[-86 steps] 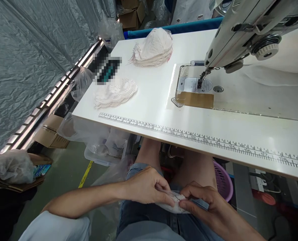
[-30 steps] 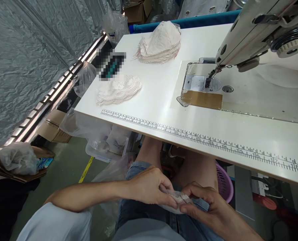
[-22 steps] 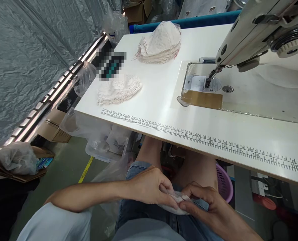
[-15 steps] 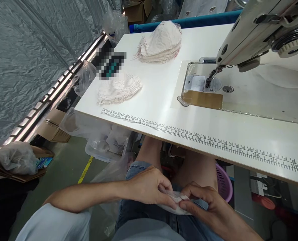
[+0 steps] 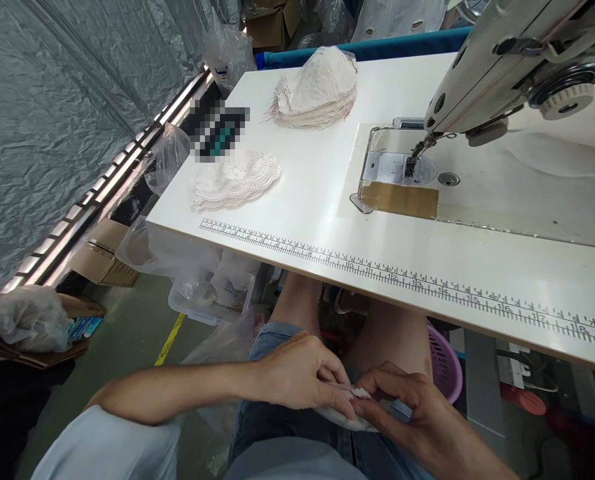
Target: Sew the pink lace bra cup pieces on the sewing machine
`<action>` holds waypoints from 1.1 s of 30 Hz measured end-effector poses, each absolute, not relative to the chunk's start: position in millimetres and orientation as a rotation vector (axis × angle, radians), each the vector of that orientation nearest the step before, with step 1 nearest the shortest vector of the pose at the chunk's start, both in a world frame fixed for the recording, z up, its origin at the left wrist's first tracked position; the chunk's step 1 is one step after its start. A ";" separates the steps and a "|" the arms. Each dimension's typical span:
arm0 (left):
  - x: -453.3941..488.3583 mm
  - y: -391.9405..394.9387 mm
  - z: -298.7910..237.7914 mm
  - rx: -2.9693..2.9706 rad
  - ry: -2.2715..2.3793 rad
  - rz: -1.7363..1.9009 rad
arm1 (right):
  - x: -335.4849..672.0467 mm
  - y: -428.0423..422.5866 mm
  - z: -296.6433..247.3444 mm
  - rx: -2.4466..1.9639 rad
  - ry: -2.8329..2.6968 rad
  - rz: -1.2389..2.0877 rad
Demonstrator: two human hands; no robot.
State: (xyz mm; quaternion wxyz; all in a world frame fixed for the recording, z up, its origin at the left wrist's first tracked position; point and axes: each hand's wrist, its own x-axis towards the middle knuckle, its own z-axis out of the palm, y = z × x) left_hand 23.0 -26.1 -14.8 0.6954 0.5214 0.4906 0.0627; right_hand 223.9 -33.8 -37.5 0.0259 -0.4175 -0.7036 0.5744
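White fabric (image 5: pixel 348 421) runs lengthwise left to right; left hand (image 5: pixel 300 373) and right hand (image 5: pixel 407 403) pinch it in their grip, forearms (image 5: pixel 197 387) angled inward.

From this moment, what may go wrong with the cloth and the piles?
The cloth is pinched in the left hand and right hand above the lap; if either grip loosens, it might slip down. The lace pile lies near the left edge of the table, so a bump could push it off. Loose threads on the far pile might catch or tangle.
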 end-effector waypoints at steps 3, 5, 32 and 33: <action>22.2 -26.8 -18.2 1.029 1.033 0.180 | 225.7 -30.0 -32.6 -1.308 -2.135 1.783; 21.7 -26.2 -20.6 0.898 0.982 0.207 | 226.2 -26.8 -29.0 -1.287 -2.076 1.809; 52.8 -4.1 -11.1 0.906 1.062 0.058 | 260.7 -30.7 -28.8 -1.324 -1.966 1.760; 54.0 -3.1 -10.0 0.920 1.055 0.057 | 262.4 -30.7 -28.3 -1.310 -1.954 1.748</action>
